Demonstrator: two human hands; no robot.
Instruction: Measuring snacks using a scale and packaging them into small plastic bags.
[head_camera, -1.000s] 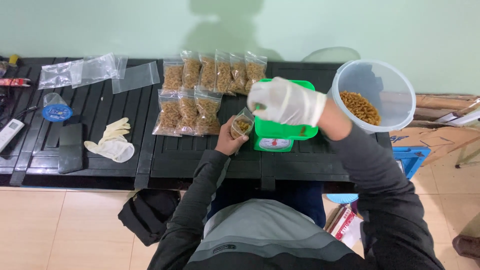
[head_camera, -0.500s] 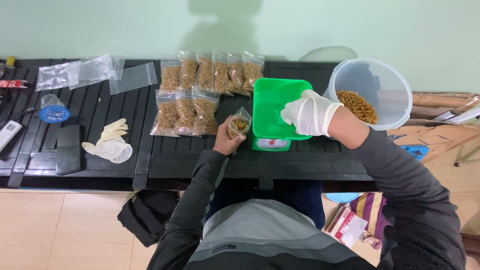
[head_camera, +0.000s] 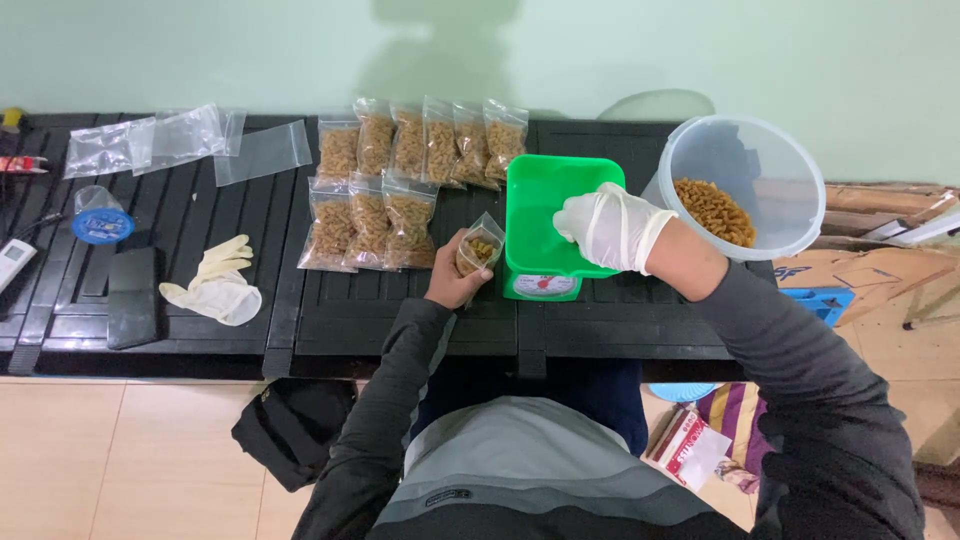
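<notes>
1. Green scale: a small kitchen scale with a square green pan on top and a round dial facing me. It stands on the black slatted table, and all places below are given from it.
2. My left hand: bare, just left of the scale, closed around a small clear bag that is held upright, mouth open, with a little spiral pasta at the bottom.
3. My right hand: in a white glove, over the right edge of the scale's pan, fingers curled inward. I cannot tell whether they hold any pasta.
4. Clear tub: right of the scale, just beyond my right wrist, tilted toward me, with a heap of pasta inside.
5. Filled bags: two rows, left of the scale and behind it, sealed and lying flat.
6. Empty bags: far left of the scale, at the back of the table.
7. Spare glove: well left of the scale, lying limp near a dark phone.
8. Step in hand, as I judge it: filling the small bag by portions, right hand working between tub and bag.
9. Next move calls for: keeping the bag's mouth open and steady while the gloved fingers come over it, so nothing spills onto the slats.
</notes>
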